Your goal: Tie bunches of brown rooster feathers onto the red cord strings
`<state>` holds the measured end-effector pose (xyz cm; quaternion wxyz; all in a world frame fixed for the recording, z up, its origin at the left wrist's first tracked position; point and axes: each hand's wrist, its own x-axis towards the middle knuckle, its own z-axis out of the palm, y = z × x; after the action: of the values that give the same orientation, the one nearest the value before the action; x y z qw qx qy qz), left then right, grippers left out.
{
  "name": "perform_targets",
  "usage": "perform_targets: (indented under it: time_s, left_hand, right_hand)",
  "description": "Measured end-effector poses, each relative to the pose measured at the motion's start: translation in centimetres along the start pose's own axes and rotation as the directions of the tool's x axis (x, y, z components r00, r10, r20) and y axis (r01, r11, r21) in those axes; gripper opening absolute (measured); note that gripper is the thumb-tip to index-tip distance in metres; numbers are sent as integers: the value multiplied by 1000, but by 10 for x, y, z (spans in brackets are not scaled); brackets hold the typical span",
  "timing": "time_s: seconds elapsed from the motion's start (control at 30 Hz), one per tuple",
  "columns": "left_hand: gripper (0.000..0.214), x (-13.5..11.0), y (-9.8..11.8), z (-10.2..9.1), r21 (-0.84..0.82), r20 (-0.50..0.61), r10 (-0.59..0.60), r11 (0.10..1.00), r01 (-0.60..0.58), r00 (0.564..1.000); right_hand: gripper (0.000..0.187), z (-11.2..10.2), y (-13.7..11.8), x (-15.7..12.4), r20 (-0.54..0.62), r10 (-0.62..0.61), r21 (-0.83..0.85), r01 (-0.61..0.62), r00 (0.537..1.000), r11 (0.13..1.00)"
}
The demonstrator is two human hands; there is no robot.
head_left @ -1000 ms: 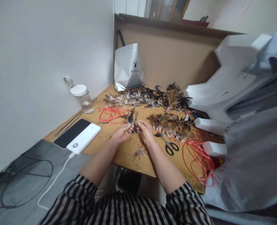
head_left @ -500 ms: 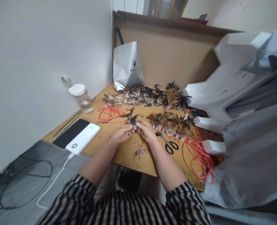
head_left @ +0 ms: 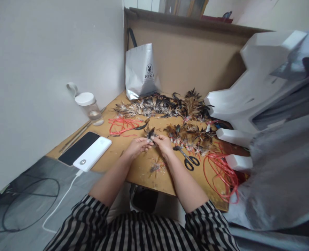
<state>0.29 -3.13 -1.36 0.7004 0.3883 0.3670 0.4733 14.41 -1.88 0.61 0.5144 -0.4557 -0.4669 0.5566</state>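
A small bunch of dark and brown feathers (head_left: 150, 133) is pinched between my two hands over the table. My left hand (head_left: 139, 146) grips its base from the left, fingers curled. From the right, my right hand (head_left: 162, 143) holds the same bunch with thumb and finger. Black-handled scissors (head_left: 190, 161) lie just right of my right wrist. Beyond them is a row of brown feather bunches (head_left: 192, 137) with red ties. Below my hands, loose feather scraps and red bits (head_left: 156, 166) lie on the wood.
A longer feather pile (head_left: 159, 106) spans the table's back, before a silver bag (head_left: 140, 73). Red strips lie at left (head_left: 123, 126) and right (head_left: 221, 174). A jar (head_left: 91, 111), phone (head_left: 78, 148) and white power bank (head_left: 93, 153) stand or lie left. White foam (head_left: 232, 134) borders the right.
My hands stay together on the feather bunch, with the fingers shifted slightly. The bunch is turned a little, its dark feathers now more upright. The camera view has moved slightly.
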Motion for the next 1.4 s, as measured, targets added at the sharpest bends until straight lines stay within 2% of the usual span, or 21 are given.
perform_targets:
  time_s: [0.17,0.37,0.73,1.03,1.13,1.23,1.3,1.4]
  left_hand:
    - [26,0,1,2,-4,-3,-12,1000,12,1000]
    - [23,0,-1,3,65,-17,-1,998,2,1000]
    - [22,3,-3,4,210,-58,130,971,-116,990]
    - [22,3,-1,5,226,-60,111,969,-95,992]
    - [23,1,1,5,193,-86,115,976,-97,990]
    - [22,1,3,5,127,-141,132,985,-114,981]
    - [21,2,4,5,86,-171,132,989,-118,976]
    - [21,2,4,5,59,-185,123,992,-114,975]
  right_hand:
    - [29,0,3,1,-11,2,-10,-2,1000,1000]
    - [29,3,6,0,-9,-13,2,13,1000,1000]
    - [28,5,2,-3,18,-39,13,39,999,999]
    - [27,8,3,-4,17,-66,13,65,998,998]
    - [27,-3,0,4,15,-51,-11,51,999,999]
    - [28,-26,-4,15,-105,-94,-75,86,990,993]
    - [26,-43,-4,22,-196,-144,-212,102,970,972]
    - [24,-60,1,27,-180,-181,-479,74,967,875]
